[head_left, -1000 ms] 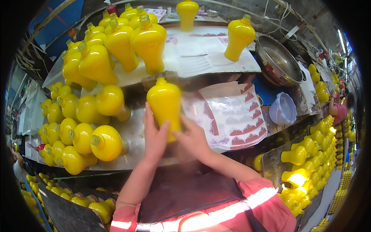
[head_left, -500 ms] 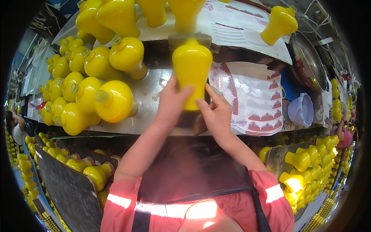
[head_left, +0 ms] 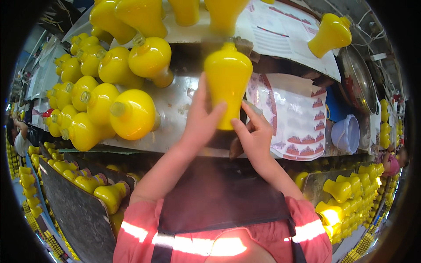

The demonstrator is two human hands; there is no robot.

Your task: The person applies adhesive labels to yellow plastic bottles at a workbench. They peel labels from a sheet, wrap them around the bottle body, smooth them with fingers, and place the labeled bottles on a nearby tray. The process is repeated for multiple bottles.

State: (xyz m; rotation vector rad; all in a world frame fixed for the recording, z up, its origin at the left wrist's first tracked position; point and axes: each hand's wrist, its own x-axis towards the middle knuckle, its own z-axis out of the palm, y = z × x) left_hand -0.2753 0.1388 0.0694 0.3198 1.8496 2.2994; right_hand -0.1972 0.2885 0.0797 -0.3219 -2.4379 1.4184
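Observation:
A glossy yellow vase (head_left: 228,72) lies lengthwise in front of me, its narrow neck pointing away and resting by a brown block (head_left: 244,44). My left hand (head_left: 202,115) is closed round the vase's left side, with the thumb across its narrower lower part. My right hand (head_left: 254,133) is at the lower right of the vase, its thumb tip against the vase near the base. A small grey flat piece (head_left: 253,108) sticks out by the right index finger; its kind is unclear. Beside the right hand lies a sheet of printed red-and-purple border decals (head_left: 291,114).
Many yellow vases (head_left: 133,115) lie stacked on the left of the metal table (head_left: 177,103). More stand at the back, and one (head_left: 330,36) lies on white sheets. A lavender bucket (head_left: 345,134) and a round metal pan (head_left: 358,81) are right. Racks of vases (head_left: 340,190) flank me below.
The whole view has shifted and tilted slightly, so the table things sit a little differently. Both hands keep nearly the same hold on the vase.

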